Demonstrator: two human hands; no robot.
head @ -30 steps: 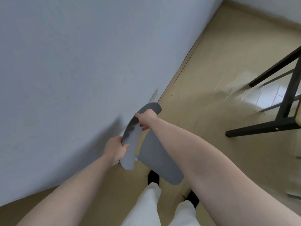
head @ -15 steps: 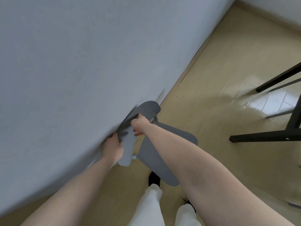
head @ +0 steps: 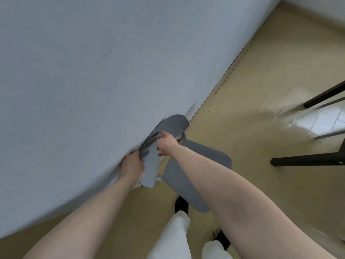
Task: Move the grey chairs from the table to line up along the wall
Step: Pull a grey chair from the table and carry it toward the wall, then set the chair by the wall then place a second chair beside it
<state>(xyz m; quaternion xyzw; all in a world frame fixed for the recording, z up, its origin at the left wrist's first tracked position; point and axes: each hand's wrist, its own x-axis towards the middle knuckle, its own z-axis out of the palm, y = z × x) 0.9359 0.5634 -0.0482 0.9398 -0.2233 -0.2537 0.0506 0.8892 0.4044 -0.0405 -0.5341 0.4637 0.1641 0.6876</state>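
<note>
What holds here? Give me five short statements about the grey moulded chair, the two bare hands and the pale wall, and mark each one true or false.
1. Both hands are on the curved backrest of the grey moulded chair. True: the left hand grips its near end, the right hand its upper edge.
2. The chair's backrest faces the pale wall. True.
3. The chair stands tucked under the black-legged table. False: it is across the beige floor from the table legs, beside the wall.
4. The person wears dark trousers. False: the white trousers are pale, the shoes black.
5. A second grey chair stands beside this one. False: only one shows.
</note>
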